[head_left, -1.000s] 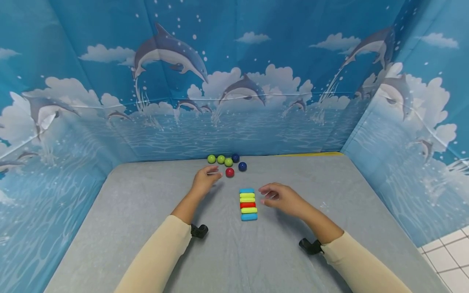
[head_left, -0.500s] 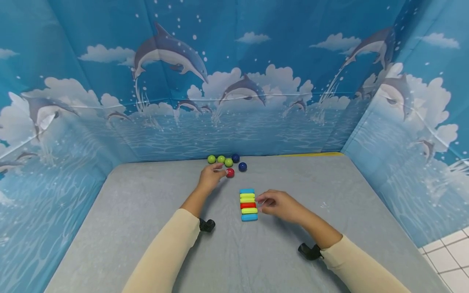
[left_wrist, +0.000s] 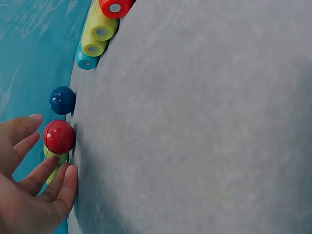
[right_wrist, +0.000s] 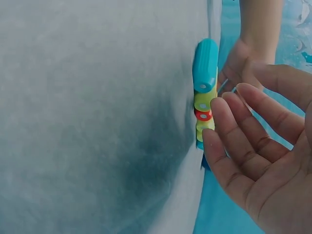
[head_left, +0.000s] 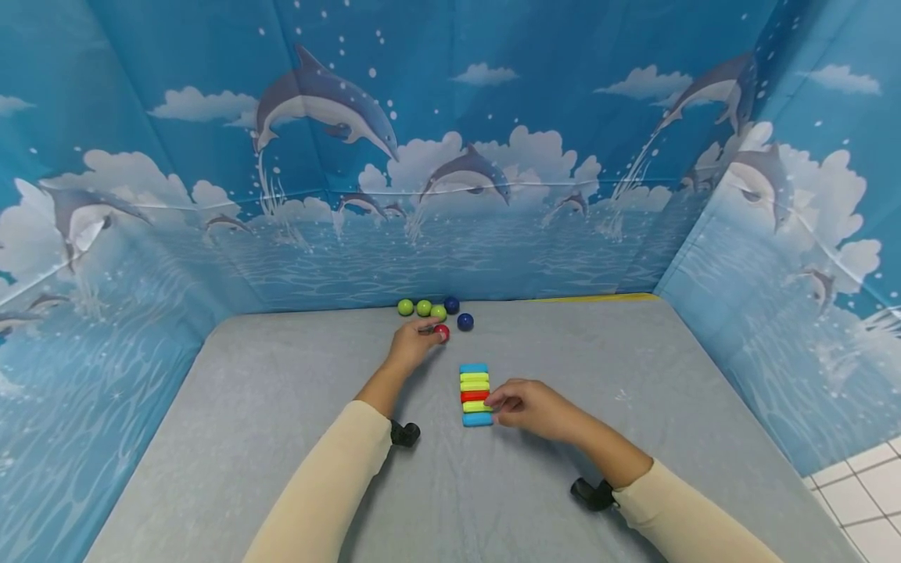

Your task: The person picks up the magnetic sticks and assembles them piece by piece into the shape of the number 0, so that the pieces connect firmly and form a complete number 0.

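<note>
My left hand (head_left: 411,348) reaches to a glossy red ball (head_left: 443,332) near the back of the table. In the left wrist view its thumb and fingers are spread beside the red ball (left_wrist: 59,137), not closed on it. My right hand (head_left: 536,408), fingers loosely bent, is at the right ends of a row of short ridged rods. From far to near the row has a light-blue rod (head_left: 474,368), two yellow-green rods, a red rod (head_left: 475,396), another yellow-green rod and a near light-blue rod (head_left: 478,420). Grey discs show on the rod ends in both wrist views.
Several green balls (head_left: 405,307) and two dark-blue balls (head_left: 465,322) lie behind the red one, by the back edge. A grey cloth covers the table (head_left: 281,375). Blue dolphin-print curtains (head_left: 450,250) stand at the back and both sides.
My left hand has moved right and come up to the red ball. My right hand has shifted slightly left and nearer to me, along the rod ends. The rods keep their order.
</note>
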`<state>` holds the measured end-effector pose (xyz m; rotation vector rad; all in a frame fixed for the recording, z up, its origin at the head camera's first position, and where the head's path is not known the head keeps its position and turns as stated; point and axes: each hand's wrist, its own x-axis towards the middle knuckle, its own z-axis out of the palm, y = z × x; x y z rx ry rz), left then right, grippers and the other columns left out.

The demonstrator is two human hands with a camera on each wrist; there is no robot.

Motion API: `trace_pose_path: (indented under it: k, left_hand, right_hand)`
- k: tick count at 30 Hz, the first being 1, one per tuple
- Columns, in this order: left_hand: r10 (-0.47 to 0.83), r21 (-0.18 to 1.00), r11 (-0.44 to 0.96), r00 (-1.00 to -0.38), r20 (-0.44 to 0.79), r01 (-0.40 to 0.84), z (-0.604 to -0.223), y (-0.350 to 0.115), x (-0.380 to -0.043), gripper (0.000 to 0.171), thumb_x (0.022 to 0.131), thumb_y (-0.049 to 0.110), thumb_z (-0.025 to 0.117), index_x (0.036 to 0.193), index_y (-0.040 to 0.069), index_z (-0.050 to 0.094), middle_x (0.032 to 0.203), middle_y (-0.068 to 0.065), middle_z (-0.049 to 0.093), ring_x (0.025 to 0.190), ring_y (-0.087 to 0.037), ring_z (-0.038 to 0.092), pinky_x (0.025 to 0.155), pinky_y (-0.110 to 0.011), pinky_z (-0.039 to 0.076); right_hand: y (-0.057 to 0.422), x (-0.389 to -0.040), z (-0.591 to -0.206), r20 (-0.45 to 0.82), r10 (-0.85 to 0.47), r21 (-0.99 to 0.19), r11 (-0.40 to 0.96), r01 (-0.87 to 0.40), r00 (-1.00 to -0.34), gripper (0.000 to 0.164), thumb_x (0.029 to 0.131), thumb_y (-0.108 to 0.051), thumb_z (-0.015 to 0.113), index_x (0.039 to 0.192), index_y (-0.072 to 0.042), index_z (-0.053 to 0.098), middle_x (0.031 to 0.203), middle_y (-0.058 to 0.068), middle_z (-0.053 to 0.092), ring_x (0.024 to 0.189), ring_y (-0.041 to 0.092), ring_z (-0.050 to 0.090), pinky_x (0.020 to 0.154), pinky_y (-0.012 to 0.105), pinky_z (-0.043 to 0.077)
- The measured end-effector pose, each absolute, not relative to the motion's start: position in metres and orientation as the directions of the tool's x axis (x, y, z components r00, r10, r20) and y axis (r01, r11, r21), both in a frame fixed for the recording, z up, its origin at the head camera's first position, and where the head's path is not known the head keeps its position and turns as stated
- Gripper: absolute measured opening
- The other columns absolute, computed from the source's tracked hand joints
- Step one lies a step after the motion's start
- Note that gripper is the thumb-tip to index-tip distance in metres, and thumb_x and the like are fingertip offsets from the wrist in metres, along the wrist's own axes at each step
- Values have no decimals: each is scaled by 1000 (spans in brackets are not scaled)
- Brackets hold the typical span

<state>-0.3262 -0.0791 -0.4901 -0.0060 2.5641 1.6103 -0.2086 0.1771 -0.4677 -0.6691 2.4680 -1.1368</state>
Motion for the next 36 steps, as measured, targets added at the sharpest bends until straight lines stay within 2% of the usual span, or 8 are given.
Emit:
trace_pose_path:
  k: [10,16,23,28,36]
  left_hand:
    - [92,799,597,-996,14,67,-495,-72,-329,40,93,15,72,133,13,68,136,-15,64,118,-29,61,97,-43,53]
    - [90,775,624,-995,52,97,-495,-71,-327,38,92,12,74,130,12,69,133,-15,65,122,-30,61,102,-44,52]
    - [82,739,663,-993,89,121,-496,-73,-328,33,92,10,72,125,10,71,129,-14,68,121,-29,62,103,-44,51]
    - [68,770,630,-995,76,102,-499,-77,-329,32,92,10,73,124,11,71,125,-12,70,115,-28,65,98,-43,53]
    - [21,872,489,-1000,4,14,-497,-90,-326,31,93,14,72,124,13,71,125,-11,70,112,-28,66,86,-38,57]
  right_hand:
    - [175,-208,-472,-90,-567,-745,584,-322,-819,24,91,-18,76,114,-10,74,106,3,70,87,8,64,77,20,55]
    - [173,-209,-477,-83,-568,-723,600,-343,-819,24,90,-19,77,112,-10,75,100,0,68,83,6,60,74,20,54]
    - [170,-208,-479,-63,-587,-683,615,-394,-807,23,90,-19,78,110,-9,76,98,1,69,80,3,58,72,20,53]
    - [168,-206,-480,-54,-578,-647,641,-413,-814,21,89,-18,78,108,-10,76,95,-2,67,79,2,56,71,20,51]
    - [165,-204,-482,-38,-578,-613,658,-438,-815,19,88,-16,79,105,-10,76,91,-6,65,78,2,54,69,20,49]
